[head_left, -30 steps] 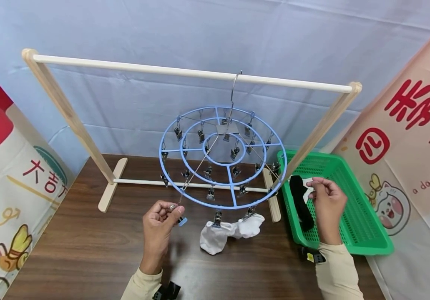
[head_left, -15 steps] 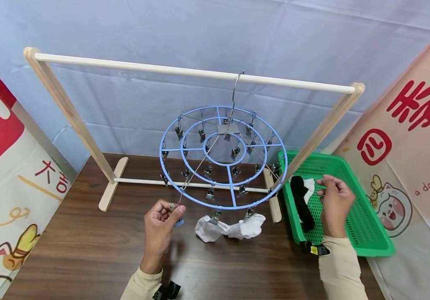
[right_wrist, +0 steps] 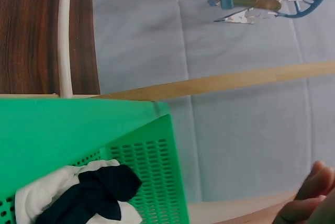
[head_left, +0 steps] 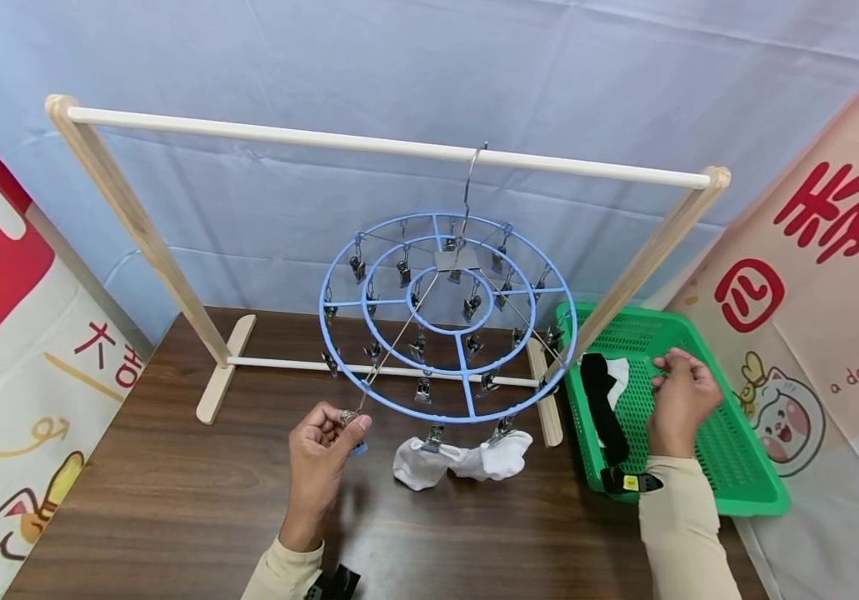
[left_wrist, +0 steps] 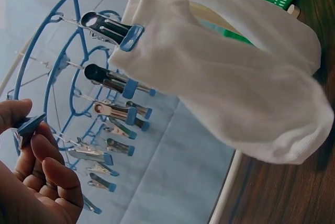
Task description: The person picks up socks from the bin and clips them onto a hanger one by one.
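My left hand [head_left: 317,454] pinches a metal clip [left_wrist: 29,124] with blue tips between thumb and forefinger. That clip belongs to a round blue clip hanger [head_left: 468,392] hooked over a wooden bar. A pair of white socks [head_left: 466,462] hangs from two neighbouring clips on the hanger's near side, to the right of this hand. Over the green basket [head_left: 721,475], my right hand [head_left: 682,407] has loosely bent fingers, and nothing shows in them. To its left in the basket lie a black sock [head_left: 603,417] and a white cloth item [head_left: 619,379], partly overlapping.
A wooden stand with a pale top bar [head_left: 287,135] carries the hanger over the brown table [head_left: 144,492]. Several bare clips dangle from the rings. Blue cloth [head_left: 264,208] covers the back, with printed banners [head_left: 811,292] at both sides.
My right hand has drawn away to the right from the white cloth item, which stays in the basket. The hanging socks have swung slightly. The left hand keeps its pinch on the clip.
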### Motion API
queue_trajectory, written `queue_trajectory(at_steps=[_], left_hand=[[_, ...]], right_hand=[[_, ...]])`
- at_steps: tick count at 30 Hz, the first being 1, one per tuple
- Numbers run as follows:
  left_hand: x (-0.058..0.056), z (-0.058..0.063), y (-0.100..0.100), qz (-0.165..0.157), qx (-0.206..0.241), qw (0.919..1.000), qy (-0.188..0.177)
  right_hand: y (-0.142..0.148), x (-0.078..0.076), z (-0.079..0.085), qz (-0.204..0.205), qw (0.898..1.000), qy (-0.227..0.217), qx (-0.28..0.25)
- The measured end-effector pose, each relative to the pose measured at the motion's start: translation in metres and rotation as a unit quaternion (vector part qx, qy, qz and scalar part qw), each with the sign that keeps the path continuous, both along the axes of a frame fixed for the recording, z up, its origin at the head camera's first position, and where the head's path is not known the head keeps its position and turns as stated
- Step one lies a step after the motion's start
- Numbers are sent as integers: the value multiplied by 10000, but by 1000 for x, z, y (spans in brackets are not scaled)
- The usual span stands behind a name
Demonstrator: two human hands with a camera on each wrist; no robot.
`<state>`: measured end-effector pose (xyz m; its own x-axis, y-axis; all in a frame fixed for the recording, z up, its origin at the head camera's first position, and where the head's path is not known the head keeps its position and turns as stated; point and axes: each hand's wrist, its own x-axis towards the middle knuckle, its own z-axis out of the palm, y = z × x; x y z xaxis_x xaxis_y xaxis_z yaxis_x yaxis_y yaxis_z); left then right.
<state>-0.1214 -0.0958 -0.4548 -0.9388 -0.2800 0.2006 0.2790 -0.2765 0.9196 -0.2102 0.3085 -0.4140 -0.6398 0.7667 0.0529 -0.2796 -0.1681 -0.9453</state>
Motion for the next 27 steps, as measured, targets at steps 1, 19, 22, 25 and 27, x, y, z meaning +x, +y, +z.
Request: queue_trajectory(at_steps=[1,19,22,25,27], left_hand=[[0,0,0,-4,1,10000,4],[1,-1,2,-17,44,10000,15],[0,-2,2,-24,30,10000,2],[1,-2,2,-18,-13,10000,-32],[1,-2,2,-15,-42,10000,-40]], right_hand=[[1,-2,-1,-65,10000,50,-38],[18,-30,-23,-1053,9916,738,-152],[21,-34,-23,-1174,9904,712,-131],[24,-37,-23,-1256,9903,599,-41],[26,-39,-24,-1257,9906,548,-3]])
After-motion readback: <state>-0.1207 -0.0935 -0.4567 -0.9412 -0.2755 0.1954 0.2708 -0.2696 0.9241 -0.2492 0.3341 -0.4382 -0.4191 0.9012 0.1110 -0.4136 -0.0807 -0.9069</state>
